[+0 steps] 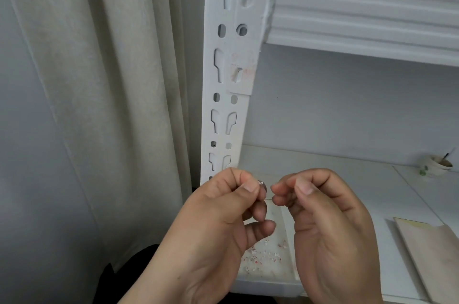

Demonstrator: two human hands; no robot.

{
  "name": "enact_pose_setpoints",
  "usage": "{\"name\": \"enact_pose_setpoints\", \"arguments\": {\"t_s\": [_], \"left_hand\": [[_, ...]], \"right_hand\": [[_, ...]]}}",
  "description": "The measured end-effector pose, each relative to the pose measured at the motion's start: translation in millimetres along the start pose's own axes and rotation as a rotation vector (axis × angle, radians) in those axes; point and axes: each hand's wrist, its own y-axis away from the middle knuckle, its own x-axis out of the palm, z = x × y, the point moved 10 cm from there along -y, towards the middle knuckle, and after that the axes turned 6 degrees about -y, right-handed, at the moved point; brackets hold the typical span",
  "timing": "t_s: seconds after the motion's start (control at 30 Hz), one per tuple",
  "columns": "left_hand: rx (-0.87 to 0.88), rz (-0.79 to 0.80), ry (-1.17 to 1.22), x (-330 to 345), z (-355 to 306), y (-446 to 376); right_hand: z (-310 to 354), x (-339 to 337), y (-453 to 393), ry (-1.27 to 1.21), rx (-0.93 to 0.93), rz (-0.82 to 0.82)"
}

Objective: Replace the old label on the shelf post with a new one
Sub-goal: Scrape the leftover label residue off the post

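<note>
- Pinching a small scrap of label (262, 185) between thumb and forefinger, our left hand (213, 226) holds it up in front of the lower shelf, just right of the shelf post (223, 105); the scrap shows dark red and white marks, too small for us to read.
- Our right hand (330, 231) hangs just beside the scrap without touching it, its fingers curled in and thumb laid along the forefinger; we see nothing held in them.
- On the post, a pale patch of residue (242, 68) with faint pink smears sits around one keyhole slot, on the post's right half below the upper shelf's bracket.
- Beneath our hands, tiny shreds of torn label (263, 254) in white and red lie scattered near the front left corner of the lower shelf (347, 179).
- A flat tan sheet (432, 251), perhaps an envelope or backing card, lies toward the shelf's front right edge, well apart from the shreds.
- A small white cup (437, 166) with a thin stick or brush in it stands at the far right, near the back of the shelf.
- The upper shelf beam (360, 13), white and ribbed, meets the post at the top right.
- Left of the post hangs a cream curtain (99, 80).
</note>
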Motion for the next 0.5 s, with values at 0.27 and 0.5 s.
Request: {"name": "enact_pose_setpoints", "arguments": {"t_s": [0.27,0.5], "left_hand": [[-0.028,-0.011,0.080,-1.5,1.6,-0.1],[-0.004,-0.004,0.067,0.5,-0.3,-0.7]], "right_hand": [[-5.5,-2.9,0.2,0.011,0.036,-0.016],[-8.8,-5.4,0.7,0.026,0.071,-0.036]]}}
